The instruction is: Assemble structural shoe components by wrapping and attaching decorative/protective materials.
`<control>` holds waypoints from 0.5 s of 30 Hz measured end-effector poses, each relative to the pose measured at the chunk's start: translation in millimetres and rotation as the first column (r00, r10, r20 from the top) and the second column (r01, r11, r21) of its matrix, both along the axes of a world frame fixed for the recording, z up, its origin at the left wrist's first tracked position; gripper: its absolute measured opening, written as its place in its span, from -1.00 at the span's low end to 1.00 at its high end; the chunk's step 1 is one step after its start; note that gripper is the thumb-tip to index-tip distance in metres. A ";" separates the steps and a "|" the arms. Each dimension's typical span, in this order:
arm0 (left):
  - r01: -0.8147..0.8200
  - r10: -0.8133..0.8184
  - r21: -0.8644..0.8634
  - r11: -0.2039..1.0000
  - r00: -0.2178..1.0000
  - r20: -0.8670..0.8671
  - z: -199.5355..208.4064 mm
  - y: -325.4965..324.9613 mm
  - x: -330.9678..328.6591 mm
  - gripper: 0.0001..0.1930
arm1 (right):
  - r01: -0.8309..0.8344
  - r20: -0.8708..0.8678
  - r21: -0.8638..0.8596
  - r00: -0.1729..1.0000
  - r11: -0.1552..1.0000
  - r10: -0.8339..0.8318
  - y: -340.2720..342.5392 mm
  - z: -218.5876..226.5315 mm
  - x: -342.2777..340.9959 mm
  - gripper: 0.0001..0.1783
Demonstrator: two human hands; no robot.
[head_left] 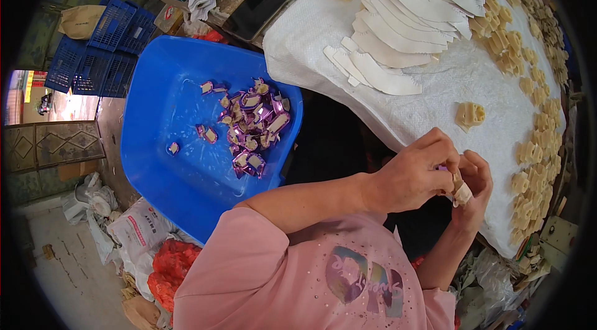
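Note:
My left hand [413, 171] and my right hand [476, 190] meet above the near edge of a white woven sheet [398, 109]. Between their closed fingers is a small beige moulded piece [461, 193], mostly covered by the fingers. A bit of purple shows by my left fingertips, seemingly on that piece. Just beyond the hands, a single beige moulded piece [469, 115] lies on the sheet. To the left, a blue plastic tub [168, 81] holds a heap of similar small pieces [255, 122] edged in shiny purple, with a few lying apart.
White curved strips [398, 32] fan out on the sheet's far part. Many beige pieces [535, 168] line its right side. A black phone [264, 4] lies beyond the tub. Blue crates [106, 47] stand far left; sacks [143, 227] and a red bag [174, 271] sit at lower left.

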State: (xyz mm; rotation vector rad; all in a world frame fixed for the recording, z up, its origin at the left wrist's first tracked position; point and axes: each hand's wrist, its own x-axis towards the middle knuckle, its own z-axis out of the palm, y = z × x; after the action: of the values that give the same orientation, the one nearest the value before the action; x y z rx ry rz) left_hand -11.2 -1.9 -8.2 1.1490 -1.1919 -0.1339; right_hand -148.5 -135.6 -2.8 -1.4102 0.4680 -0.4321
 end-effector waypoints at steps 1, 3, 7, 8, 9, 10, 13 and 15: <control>0.060 -0.059 0.018 0.998 0.997 -0.050 1.0 1.7 0.6 -0.94 | -0.004 0.012 -0.089 1.000 0.996 0.006 1.0 2.8 0.1 -0.36; 0.082 -0.077 0.032 0.996 0.989 -0.124 4.8 9.0 3.9 -0.84 | 0.024 0.139 -0.131 0.990 0.991 -0.006 8.3 5.1 5.4 -0.34; 0.356 -0.250 0.174 0.918 0.861 -0.442 -8.1 4.9 -5.5 -0.42 | 0.094 0.241 -0.535 0.970 0.840 0.045 19.2 7.9 12.1 -0.30; 0.612 -0.413 0.056 0.789 0.597 -0.688 -5.4 6.2 -8.9 -0.38 | 0.062 0.254 -0.494 0.964 0.867 0.076 20.4 7.3 12.7 -0.31; 0.614 -0.416 0.054 0.788 0.594 -0.689 -3.2 6.9 -8.6 -0.38 | 0.029 0.268 -0.453 0.958 0.891 0.105 22.1 6.4 13.4 -0.33; 0.656 -0.443 -0.015 0.755 0.493 -0.749 -1.4 7.0 -9.2 -0.42 | 0.036 0.265 -0.455 0.959 0.890 0.097 24.2 4.8 12.5 -0.33; 0.672 -0.452 -0.079 0.737 0.402 -0.797 1.3 3.5 -14.2 -0.48 | 0.088 0.200 -0.526 0.980 0.846 0.022 27.7 -4.0 13.3 -0.42; 0.572 -0.273 0.106 0.813 0.536 -0.799 7.6 5.2 -11.9 -0.49 | 0.148 0.175 -0.484 0.982 0.863 -0.071 31.6 -7.8 11.5 -0.49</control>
State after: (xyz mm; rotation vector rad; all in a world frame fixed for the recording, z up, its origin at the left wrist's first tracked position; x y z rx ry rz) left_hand -23.1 3.3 -0.6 0.9045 -0.6487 -1.1723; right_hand -137.0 -104.1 -10.6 -1.8356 0.3239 -0.7895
